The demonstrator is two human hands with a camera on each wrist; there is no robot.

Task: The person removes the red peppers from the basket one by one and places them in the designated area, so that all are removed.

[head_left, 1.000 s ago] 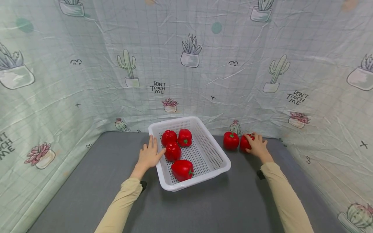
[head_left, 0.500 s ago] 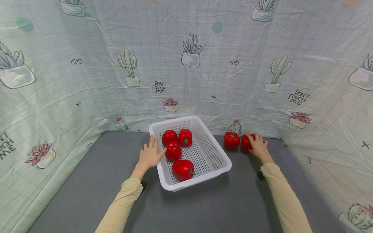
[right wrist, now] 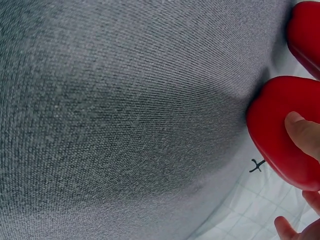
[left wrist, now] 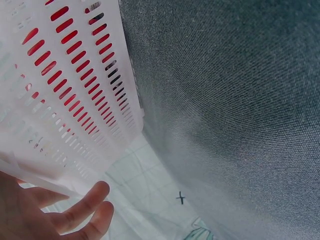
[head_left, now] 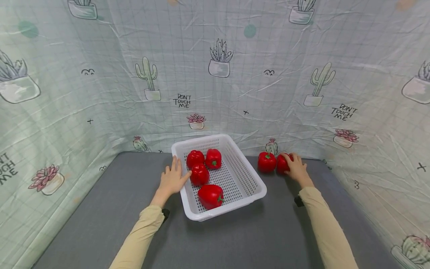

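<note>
My left hand (head_left: 171,180) rests on the left rim of a white perforated plastic basket (head_left: 240,164), its fingers spread and straight, the thumb reaching over the rim. In the left wrist view, several fingers (left wrist: 82,210) show beside the basket's outer wall. Inside the basket lie several red bell peppers (head_left: 210,196). To the right of it, my right hand (head_left: 298,171) grips a red bell pepper (head_left: 282,163) from above. The right wrist view shows the thumb (right wrist: 305,132) against that pepper's side, with other fingers partly in view beyond. Another red bell pepper (head_left: 267,162) sits just left of the gripped one.
A dark grey cloth-covered table (head_left: 235,243) lies under everything. Pale curtains printed with cacti (head_left: 215,101) stand behind and along both sides, close behind the two peppers at the back right.
My right hand has shifted very slightly left and lies further over the bell pepper, whose green stem showed earlier. The left hand and the basket have stayed put.
</note>
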